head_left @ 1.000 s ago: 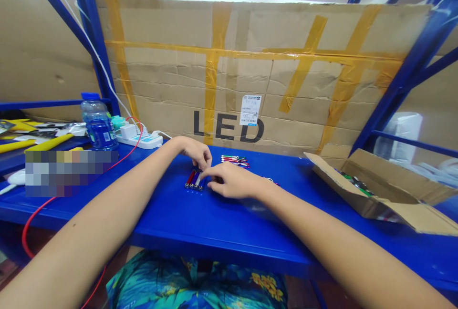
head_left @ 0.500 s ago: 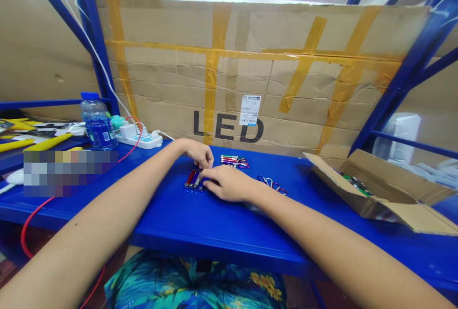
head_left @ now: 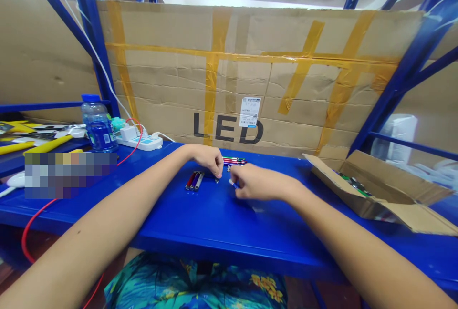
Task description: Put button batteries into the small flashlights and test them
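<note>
A short row of small coloured pen-like tubes (head_left: 194, 181) lies on the blue shelf (head_left: 200, 218). Just right of the row, my left hand (head_left: 210, 158) is curled, its fingertips pinched on a small dark piece touching the shelf. My right hand (head_left: 255, 182) is closed around a small blue tube whose tip shows at its left side. A second bundle of coloured tubes (head_left: 234, 160) lies behind the hands, partly hidden by them.
An open cardboard box (head_left: 379, 190) with small parts sits at the right. A taped cardboard sheet marked LED (head_left: 250, 75) stands behind. At the left are a water bottle (head_left: 96, 125), a white power strip (head_left: 140, 140) and a red cable (head_left: 32, 225).
Both hands have moved right, off the row of tubes. My right hand has lifted one blue tube away, and my left hand now pinches a small piece beside the row.
</note>
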